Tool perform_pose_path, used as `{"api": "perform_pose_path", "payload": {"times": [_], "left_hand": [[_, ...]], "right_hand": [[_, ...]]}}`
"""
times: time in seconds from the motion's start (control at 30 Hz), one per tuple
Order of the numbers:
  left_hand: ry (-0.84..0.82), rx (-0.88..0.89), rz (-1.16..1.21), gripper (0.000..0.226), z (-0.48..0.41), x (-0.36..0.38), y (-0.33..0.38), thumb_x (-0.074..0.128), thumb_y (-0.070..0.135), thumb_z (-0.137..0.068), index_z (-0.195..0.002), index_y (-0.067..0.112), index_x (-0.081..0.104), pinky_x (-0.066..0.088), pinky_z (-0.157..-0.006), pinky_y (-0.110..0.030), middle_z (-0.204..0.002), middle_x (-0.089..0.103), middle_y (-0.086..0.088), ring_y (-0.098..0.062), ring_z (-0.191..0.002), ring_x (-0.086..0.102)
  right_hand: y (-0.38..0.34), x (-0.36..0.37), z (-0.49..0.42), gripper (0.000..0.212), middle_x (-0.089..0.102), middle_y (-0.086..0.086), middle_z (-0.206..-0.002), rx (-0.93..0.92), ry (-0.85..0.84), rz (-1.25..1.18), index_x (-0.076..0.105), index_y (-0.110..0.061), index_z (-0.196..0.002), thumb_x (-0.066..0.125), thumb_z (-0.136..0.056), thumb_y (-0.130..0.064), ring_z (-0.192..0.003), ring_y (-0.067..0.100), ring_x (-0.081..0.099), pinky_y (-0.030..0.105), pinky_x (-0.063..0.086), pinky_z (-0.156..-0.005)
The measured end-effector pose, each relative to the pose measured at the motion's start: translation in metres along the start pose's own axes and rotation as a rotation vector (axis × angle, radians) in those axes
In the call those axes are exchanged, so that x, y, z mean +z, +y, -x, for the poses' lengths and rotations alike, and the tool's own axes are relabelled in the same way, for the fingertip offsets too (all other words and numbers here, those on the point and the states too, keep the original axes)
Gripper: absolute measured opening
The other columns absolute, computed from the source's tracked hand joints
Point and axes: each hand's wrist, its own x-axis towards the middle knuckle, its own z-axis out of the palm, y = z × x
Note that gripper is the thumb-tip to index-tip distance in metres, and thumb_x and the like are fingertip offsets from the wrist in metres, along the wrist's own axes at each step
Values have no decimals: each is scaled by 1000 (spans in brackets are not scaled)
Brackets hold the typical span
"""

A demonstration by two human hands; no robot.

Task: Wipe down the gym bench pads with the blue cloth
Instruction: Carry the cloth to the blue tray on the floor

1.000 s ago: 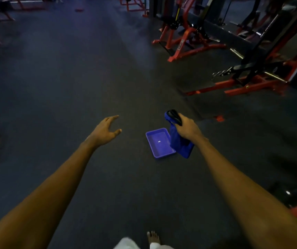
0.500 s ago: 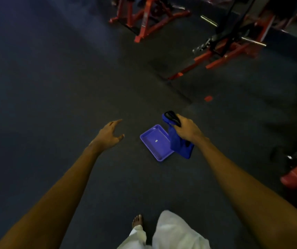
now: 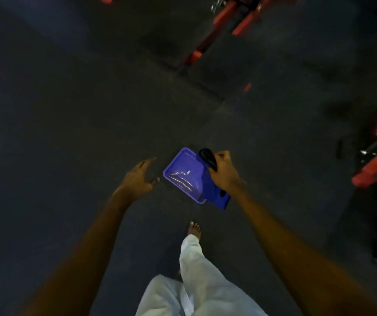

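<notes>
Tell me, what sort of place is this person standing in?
Most likely a gym: red machine frames stand at the top and right edges on dark, rubber-like flooring, and the right hand grips a blue cloth near a blue tray, which fits cleaning equipment.

Left arm (image 3: pixel 87 247) and right arm (image 3: pixel 281 236) bare. Loose white trousers (image 3: pixel 196 286). One bare foot (image 3: pixel 194 229), toes showing.

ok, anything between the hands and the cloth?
Nothing visible. The right hand grips the cloth, plus a dark object. The left hand is open, holding nothing. The tray on the floor sits partly behind the cloth.
</notes>
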Motion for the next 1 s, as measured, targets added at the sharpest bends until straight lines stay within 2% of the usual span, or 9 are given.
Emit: {"api": "perform_pose_path", "payload": {"times": [0.1, 0.2, 0.3, 0.43, 0.57, 0.63, 0.77, 0.87, 1.0], "left_hand": [[-32, 65, -27, 81, -63, 12, -25, 68, 38, -81, -155, 18, 42, 37, -116, -39, -156, 46, -13, -32, -142, 48], [-109, 124, -67, 77, -136, 38, -55, 75, 25, -84, -153, 16, 42, 33, -113, -34, -156, 46, -13, -33, -142, 47], [-176, 149, -87, 74, -219, 73, -88, 77, 13, -89, -154, 16, 40, 29, -111, -27, -157, 45, -9, -27, -145, 43], [-234, 109, -38, 72, -324, 145, -146, 73, 11, -92, -155, 17, 38, 26, -108, -22, -158, 42, -8, -25, -146, 39], [-316, 69, -3, 77, -406, 225, -204, 73, 22, -93, -159, 26, 33, 38, -112, -37, -161, 38, -7, -29, -145, 42], [-359, 37, 18, 77, -436, 262, -229, 72, 24, -94, -159, 28, 31, 43, -108, -40, -162, 35, -6, -30, -145, 41], [-379, -26, 109, 76, -471, 318, -264, 70, 22, -95, -159, 29, 30, 42, -110, -45, -164, 32, -7, -31, -146, 39], [-418, -49, 97, 76, -483, 342, -282, 70, 21, -95, -159, 31, 30, 43, -112, -48, -163, 34, -4, -29, -146, 39], [-414, -61, 88, 74, -487, 341, -284, 68, 22, -96, -159, 34, 30, 44, -111, -49, -163, 33, -4, -29, -145, 39]], "right_hand": [[21, 46, -55, 38, 39, 13, -129, 86, 125, -2, 55, -9, -128, 66, -92, -15, -107, 31, 57, 48, 51, -101], [45, 94, -113, 40, 39, 10, -130, 173, 157, -26, 56, -11, -129, 68, -91, -15, -111, 28, 56, 47, 51, -101], [86, 150, -174, 40, 39, 8, -134, 244, 154, -73, 54, -15, -131, 66, -92, -15, -115, 26, 54, 48, 49, -104], [160, 231, -252, 47, 39, 14, -140, 300, 196, -62, 53, -10, -136, 66, -91, -13, -118, 35, 54, 54, 47, -104], [240, 307, -315, 49, 35, 11, -144, 341, 191, -30, 51, -11, -138, 67, -92, -13, -119, 35, 53, 54, 47, -106], [276, 343, -339, 50, 33, 10, -144, 346, 176, -13, 50, -11, -138, 67, -92, -12, -120, 34, 52, 54, 47, -106], [325, 394, -378, 53, 33, 12, -144, 376, 177, 39, 49, -16, -141, 67, -92, -13, -123, 34, 49, 53, 47, -106], [347, 419, -394, 57, 28, 13, -151, 419, 115, 83, 45, -17, -146, 67, -94, -20, -130, 38, 45, 54, 43, -110], [348, 428, -391, 68, 21, 16, -158, 442, 46, -16, 38, -15, -152, 69, -94, -33, -134, 42, 43, 54, 40, -112]]}}
